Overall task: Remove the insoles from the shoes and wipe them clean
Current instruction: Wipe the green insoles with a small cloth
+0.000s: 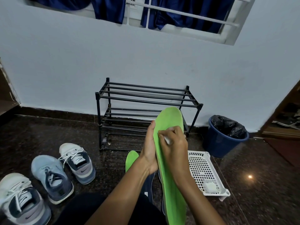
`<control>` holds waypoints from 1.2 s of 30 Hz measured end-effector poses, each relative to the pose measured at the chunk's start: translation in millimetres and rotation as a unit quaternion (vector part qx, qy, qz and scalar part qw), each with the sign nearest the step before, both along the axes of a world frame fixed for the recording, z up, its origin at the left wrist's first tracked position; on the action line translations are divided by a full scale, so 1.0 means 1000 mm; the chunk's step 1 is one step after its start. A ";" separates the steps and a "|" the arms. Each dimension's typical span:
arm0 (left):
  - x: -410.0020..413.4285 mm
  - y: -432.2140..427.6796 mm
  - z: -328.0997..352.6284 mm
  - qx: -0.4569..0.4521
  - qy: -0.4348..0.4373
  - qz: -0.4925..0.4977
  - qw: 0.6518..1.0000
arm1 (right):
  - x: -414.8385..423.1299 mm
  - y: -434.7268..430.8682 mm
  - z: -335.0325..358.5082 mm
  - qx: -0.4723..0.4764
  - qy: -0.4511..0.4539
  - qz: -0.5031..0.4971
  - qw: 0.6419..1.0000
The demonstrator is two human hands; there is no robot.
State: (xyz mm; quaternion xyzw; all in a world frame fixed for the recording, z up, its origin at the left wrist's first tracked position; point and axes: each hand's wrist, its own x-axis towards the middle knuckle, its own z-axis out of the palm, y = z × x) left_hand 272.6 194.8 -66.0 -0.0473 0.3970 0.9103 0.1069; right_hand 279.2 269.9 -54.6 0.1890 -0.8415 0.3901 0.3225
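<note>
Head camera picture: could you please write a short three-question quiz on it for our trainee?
1. True or false: shoes sit on the black rack.
2. What does the right hand press on the held green insole? A) brush B) white wipe C) sponge
3. How many shoes stand on the floor at left?
Key: 1 false; 2 B; 3 three.

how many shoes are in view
3, all on the floor at left: near white shoe at the bottom corner, blue shoe beside it, far white shoe nearest the rack. A fourth may be hidden.
</note>
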 end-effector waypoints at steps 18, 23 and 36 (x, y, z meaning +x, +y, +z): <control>0.002 0.001 0.002 -0.001 0.010 -0.004 1.000 | -0.004 0.002 0.007 0.003 -0.008 -0.003 1.000; 0.001 0.001 0.001 0.007 0.021 -0.013 1.000 | -0.014 0.004 0.015 -0.019 -0.006 -0.027 0.999; 0.002 0.003 0.002 -0.007 0.013 -0.022 1.000 | -0.007 0.006 0.011 0.001 -0.007 -0.008 1.000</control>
